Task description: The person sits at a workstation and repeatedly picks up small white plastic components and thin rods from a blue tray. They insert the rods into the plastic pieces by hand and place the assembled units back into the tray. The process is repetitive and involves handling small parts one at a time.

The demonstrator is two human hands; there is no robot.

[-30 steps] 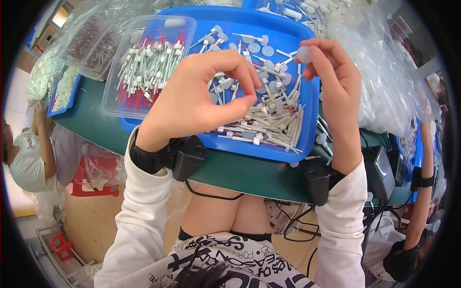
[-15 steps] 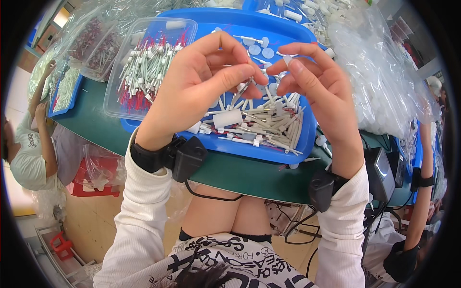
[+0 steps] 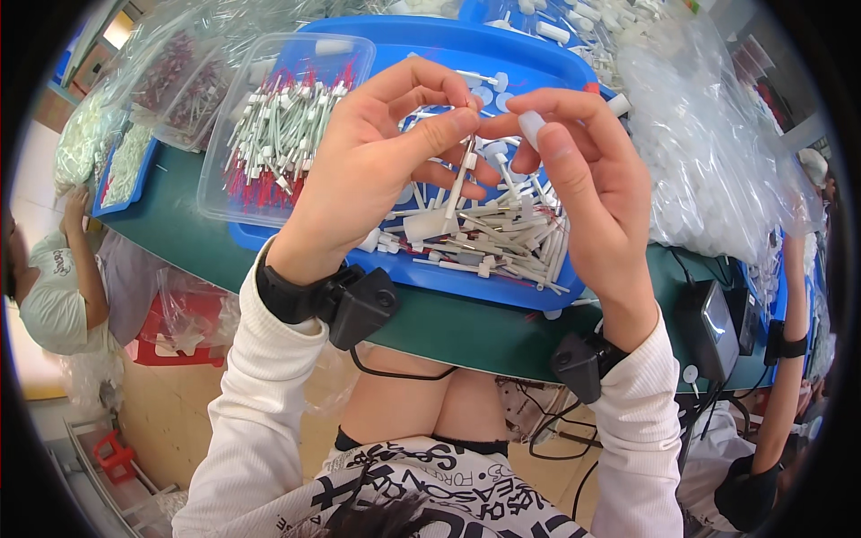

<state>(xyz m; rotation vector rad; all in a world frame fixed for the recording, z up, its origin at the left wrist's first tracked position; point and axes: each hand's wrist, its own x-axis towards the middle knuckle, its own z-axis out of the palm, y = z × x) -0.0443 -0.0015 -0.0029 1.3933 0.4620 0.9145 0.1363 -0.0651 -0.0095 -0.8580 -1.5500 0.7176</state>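
My left hand (image 3: 386, 134) is closed in a pinch on a slim stick (image 3: 462, 175) with a metal upper part, a white collar and a pale tube at its lower end. The stick hangs tilted over the blue tray (image 3: 408, 40). Close by, my right hand (image 3: 596, 170) holds a small translucent white piece (image 3: 531, 128) between thumb and forefinger. Another right fingertip reaches toward the stick's top; whether it touches cannot be made out. Below both hands lie many loose pale sticks (image 3: 520, 238), a thick white cylinder (image 3: 429, 224) and round translucent discs (image 3: 484, 93).
Left of the tray stands a clear plastic box (image 3: 208, 193) of pale sticks with red wires. A big clear bag (image 3: 700, 170) of white parts bulges at right. Black devices (image 3: 713, 332) with cables sit on the green table (image 3: 466, 336). Other people (image 3: 67, 296) work on both sides.
The stick in my left hand now hangs lower and shows more of its length. My right hand has shifted slightly left, and its white piece is turned more into view.
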